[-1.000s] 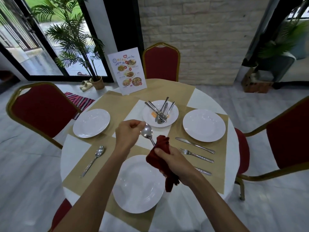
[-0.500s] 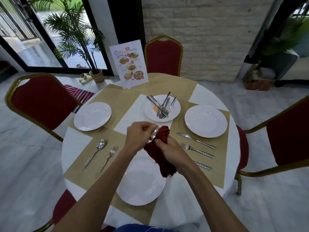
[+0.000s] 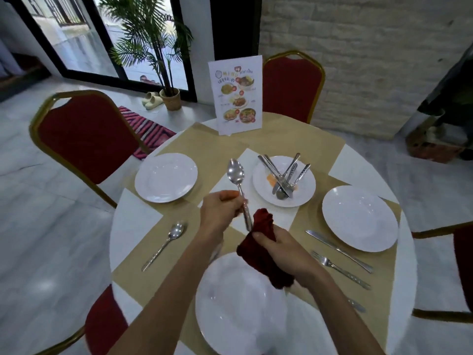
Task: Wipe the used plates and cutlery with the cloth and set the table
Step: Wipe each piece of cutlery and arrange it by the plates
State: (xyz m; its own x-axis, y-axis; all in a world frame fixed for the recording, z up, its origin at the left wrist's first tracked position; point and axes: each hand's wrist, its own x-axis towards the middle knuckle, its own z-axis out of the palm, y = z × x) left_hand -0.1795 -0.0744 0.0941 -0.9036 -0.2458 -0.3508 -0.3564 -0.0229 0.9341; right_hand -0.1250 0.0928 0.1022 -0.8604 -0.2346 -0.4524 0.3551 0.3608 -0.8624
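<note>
My left hand (image 3: 221, 211) grips a steel spoon (image 3: 236, 172) by the middle of its handle, bowl pointing up and away. My right hand (image 3: 284, 249) holds a dark red cloth (image 3: 261, 247) bunched around the spoon's handle end. Below them lies a white plate (image 3: 240, 306) at the near place. A middle plate (image 3: 304, 198) carries several used pieces of cutlery (image 3: 285, 179) and an orange smear. Clean white plates sit at the left (image 3: 166, 178) and the right (image 3: 359, 219). A spoon (image 3: 166, 242) lies on the left mat; a knife (image 3: 337, 249) and a fork (image 3: 343, 271) lie on the right mat.
A standing menu card (image 3: 236, 94) is at the table's far side. Red chairs with gold frames stand at the left (image 3: 84, 137), the back (image 3: 291, 85) and the right (image 3: 460, 267). A potted palm (image 3: 153, 47) stands by the glass door.
The spoon has been pulled out of the cloth, so its bowl now shows above my left hand. The cloth has slid down to the handle end. The view has tilted down towards the table.
</note>
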